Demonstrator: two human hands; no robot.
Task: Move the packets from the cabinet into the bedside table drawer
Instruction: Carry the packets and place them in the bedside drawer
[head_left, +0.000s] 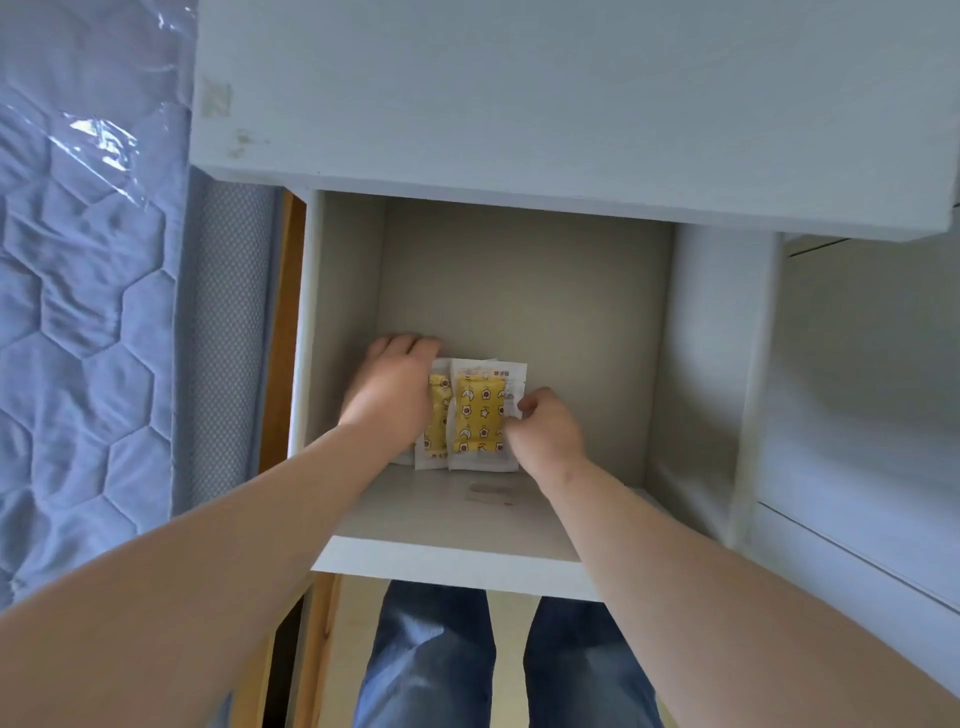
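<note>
a quilted blue-grey mattress with a hexagon stitch fills the left side, under a skin of clear plastic wrap that catches the light. beside it runs a strip of orange-brown wooden bed frame. the white top of the bedside table spans the upper part of the view, scuffed near its left corner. to the right stands another pale white unit. below the table top the drawer is pulled out toward the person, with a beige inside, white walls and a faint smudge on its floor. under the drawer front a pair of legs in blue jeans stands on a light floor.

both bare forearms reach in from the lower corners and meet in the drawer. the left hand lies palm down over the left part of the packets, its fingers bent down past their far edge — i cannot tell whether it grips them or only rests there. the right hand is curled, thumb and fingers pinching the white right edge of the nearest packet.

the packets lie in an overlapping row on the drawer floor, toward its near left — white wrappers with yellow panels printed with stars and moons.
</note>
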